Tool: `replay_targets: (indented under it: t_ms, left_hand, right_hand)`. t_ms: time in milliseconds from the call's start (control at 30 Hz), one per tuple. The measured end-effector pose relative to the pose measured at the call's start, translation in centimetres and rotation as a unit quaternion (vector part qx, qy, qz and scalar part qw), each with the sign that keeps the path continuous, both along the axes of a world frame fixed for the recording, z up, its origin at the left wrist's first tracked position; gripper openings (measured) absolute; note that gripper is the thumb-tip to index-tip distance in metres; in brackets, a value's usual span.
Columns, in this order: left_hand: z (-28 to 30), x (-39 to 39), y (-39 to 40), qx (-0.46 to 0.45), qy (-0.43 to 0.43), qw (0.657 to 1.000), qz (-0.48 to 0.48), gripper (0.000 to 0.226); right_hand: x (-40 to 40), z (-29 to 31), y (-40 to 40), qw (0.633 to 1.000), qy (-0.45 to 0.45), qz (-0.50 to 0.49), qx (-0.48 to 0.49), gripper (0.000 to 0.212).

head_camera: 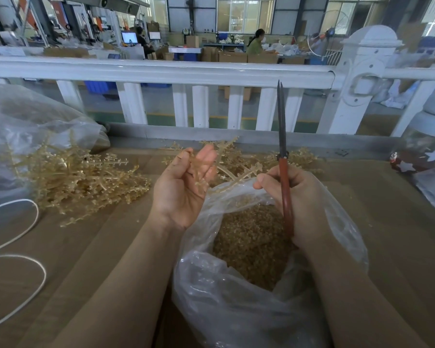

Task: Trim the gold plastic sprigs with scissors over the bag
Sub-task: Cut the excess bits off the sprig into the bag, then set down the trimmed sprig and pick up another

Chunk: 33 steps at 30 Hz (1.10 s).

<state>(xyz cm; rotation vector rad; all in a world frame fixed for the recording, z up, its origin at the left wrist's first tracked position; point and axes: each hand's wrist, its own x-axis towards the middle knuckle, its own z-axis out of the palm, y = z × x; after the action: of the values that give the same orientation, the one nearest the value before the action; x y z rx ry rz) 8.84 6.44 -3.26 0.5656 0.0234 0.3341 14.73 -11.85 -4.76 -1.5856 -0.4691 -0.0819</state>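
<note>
while right hand [299,197] grips upright scissors [283,156], left hand [183,184] pinches a sprig [199,167].

text: none legible | monitors [129,37] in background: screen content too small to read | signs on far machines: blurred | labels, brands, numbers: none readable

Two bare forearms reach forward over the bag [236,310]. The left hand [183,187] is turned palm up above its left rim, fingers loosely curled around a sprig [199,164]. The right hand [296,197], above its right rim, grips scissors [284,172] pointing upward, blades together.
</note>
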Motion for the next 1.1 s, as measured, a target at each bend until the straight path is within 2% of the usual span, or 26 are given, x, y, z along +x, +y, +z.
replay_targets:
  t_ms: [333, 467, 600, 667, 800, 900, 1000, 1100]
  left_hand:
    - [0.1, -0.1, 0.9, -0.050, 0.003, 0.999, 0.017, 0.032]
    - [0.1, -0.7, 2.9, -0.122, -0.004, 0.991, 0.047, 0.024]
    - [0.0, -1.7, 5.6, -0.193, -0.018, 0.972, 0.135, 0.036]
    - [0.0, -1.8, 6.9, -0.183, -0.002, 0.959, 0.218, 0.033]
    - [-0.7, -1.4, 7.9, -0.109, 0.052, 0.917, 0.381, 0.020]
    - [-1.0, -1.1, 7.7, -0.040, 0.103, 0.862, 0.495, 0.014]
    - [-1.0, -1.3, 7.7, 0.003, 0.128, 0.821, 0.556, 0.020]
    - [-1.2, -1.5, 7.6, 0.074, 0.205, 0.763, 0.608, 0.016]
  right_hand:
    - [0.0, -0.1, -0.1, 1.000, -0.005, 0.018, 0.020, 0.012]
    - [0.0, 0.0, -0.1, 1.000, 0.000, 0.013, 0.015, 0.013]
    - [-0.1, 0.0, 0.0, 1.000, 0.001, 0.002, 0.004, 0.011]
    - [-0.2, 0.0, -0.1, 1.000, -0.010, -0.008, -0.011, 0.011]
    - [0.0, -0.5, 0.1, 0.994, -0.037, -0.049, -0.086, 0.009]
    - [0.2, -1.2, 0.4, 0.979, -0.063, -0.077, -0.176, 0.016]
    - [0.4, -1.7, 0.7, 0.960, -0.103, -0.098, -0.243, 0.021]
    - [0.5, -2.2, 0.8, 0.948, -0.130, -0.114, -0.266, 0.027]
